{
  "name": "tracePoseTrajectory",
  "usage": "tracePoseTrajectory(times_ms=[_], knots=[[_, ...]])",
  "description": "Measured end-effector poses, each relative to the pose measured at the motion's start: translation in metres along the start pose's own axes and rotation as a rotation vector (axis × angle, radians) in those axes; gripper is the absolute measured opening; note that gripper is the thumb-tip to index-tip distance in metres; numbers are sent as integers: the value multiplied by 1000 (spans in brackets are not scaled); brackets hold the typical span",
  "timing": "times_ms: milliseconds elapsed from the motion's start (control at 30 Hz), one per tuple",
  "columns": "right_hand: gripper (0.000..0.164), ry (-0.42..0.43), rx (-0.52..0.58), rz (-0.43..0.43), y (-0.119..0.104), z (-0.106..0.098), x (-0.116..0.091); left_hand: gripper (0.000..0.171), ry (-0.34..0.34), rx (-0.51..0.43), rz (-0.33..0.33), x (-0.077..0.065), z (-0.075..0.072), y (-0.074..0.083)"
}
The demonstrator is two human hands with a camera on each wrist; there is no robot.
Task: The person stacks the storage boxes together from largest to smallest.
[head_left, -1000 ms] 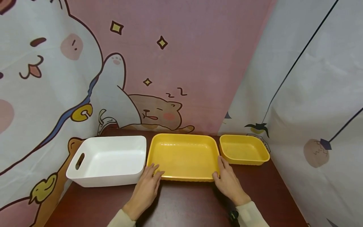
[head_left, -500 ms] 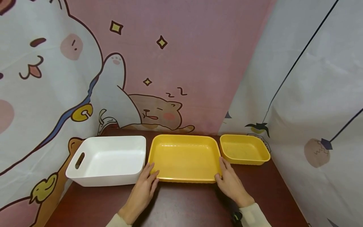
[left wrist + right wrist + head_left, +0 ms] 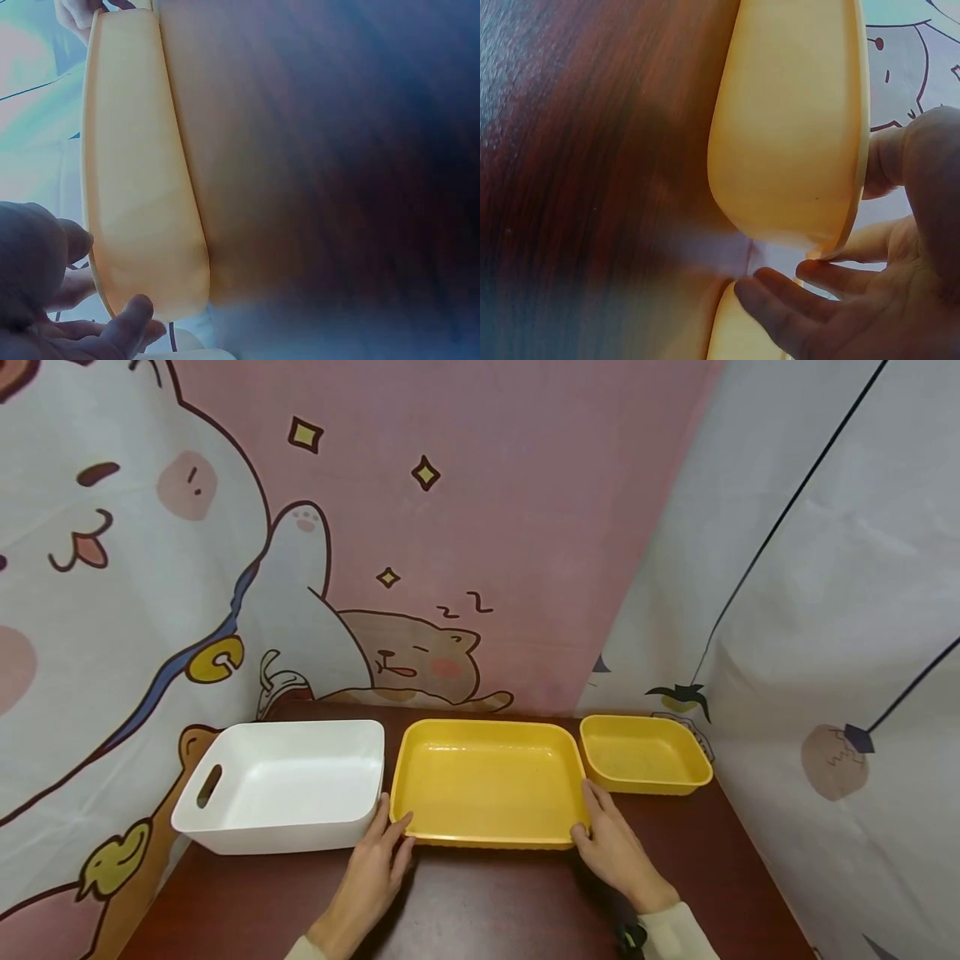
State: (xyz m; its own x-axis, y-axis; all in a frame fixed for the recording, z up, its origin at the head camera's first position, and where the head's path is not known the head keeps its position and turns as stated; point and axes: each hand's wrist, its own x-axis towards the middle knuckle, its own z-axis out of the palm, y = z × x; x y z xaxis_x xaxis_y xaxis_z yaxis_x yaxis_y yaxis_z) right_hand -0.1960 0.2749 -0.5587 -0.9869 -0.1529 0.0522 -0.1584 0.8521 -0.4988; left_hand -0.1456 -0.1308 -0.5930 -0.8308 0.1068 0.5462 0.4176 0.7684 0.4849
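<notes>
In the head view a large shallow yellow tray [image 3: 491,785] sits on the dark table, with nothing inside. My left hand [image 3: 365,868] holds its front left corner, thumb and fingers about the rim; the left wrist view shows the tray's front wall [image 3: 135,165] beside that thumb [image 3: 77,240]. At the front right corner, my right hand [image 3: 622,860] grips the rim between thumb and fingers. From the right wrist, its thumb [image 3: 885,161] lies against the rim, with other fingers [image 3: 787,300] stretched past the corner. Parts of some fingers are hidden behind the tray.
A deep white bin [image 3: 292,777] with a handle slot stands left of the tray, near my left hand. A smaller yellow container [image 3: 645,752] stands at the right. Behind the brown table [image 3: 495,910] hangs a printed cartoon cloth [image 3: 525,527].
The yellow tray has slid slightly toward me and to the right. Both hands have moved with it, the left hand shifting outward at its corner. The white bin and small container stay in place.
</notes>
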Motion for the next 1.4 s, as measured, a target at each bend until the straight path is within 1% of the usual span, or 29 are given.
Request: tracePoseTrajectory(times_ms=[133, 233, 300, 400, 500, 600, 667, 733, 867, 1000, 1233, 1400], knots=[[79, -11, 50, -11, 0, -2, -1, 39, -11, -54, -76, -1, -2, 2], [80, 2, 71, -32, 0, -4, -2, 40, 1, -69, -118, -1, -3, 3], [80, 7, 79, -39, 0, -5, -3, 42, 24, -69, -120, 0, -4, 3], [82, -1, 90, -26, 0, -7, -3, 46, 62, -70, -117, -1, -5, 2], [84, -9, 105, -7, 1, -8, -3, 50, 73, -108, -149, -1, -6, 4], [86, -12, 114, 3, 2, -8, -4, 52, 61, -171, -204, -2, -7, 5], [86, -10, 115, 5, 2, -8, -5, 53, 48, -196, -242, -2, -8, 6], [86, -8, 115, 7, 2, -8, -5, 55, 33, -209, -278, -2, -8, 5], [85, -5, 111, 6, 2, -9, -7, 61, 11, -225, -326, -2, -9, 4], [85, -4, 119, -1, 0, -11, -9, 65, -4, -238, -338, -3, -10, 2], [88, -37, 150, 47, -3, -13, -12, 66, -24, -237, -349, -4, -12, 3], [89, -53, 149, 67, -2, -12, -14, 66, -47, -239, -363, -5, -15, 4]])
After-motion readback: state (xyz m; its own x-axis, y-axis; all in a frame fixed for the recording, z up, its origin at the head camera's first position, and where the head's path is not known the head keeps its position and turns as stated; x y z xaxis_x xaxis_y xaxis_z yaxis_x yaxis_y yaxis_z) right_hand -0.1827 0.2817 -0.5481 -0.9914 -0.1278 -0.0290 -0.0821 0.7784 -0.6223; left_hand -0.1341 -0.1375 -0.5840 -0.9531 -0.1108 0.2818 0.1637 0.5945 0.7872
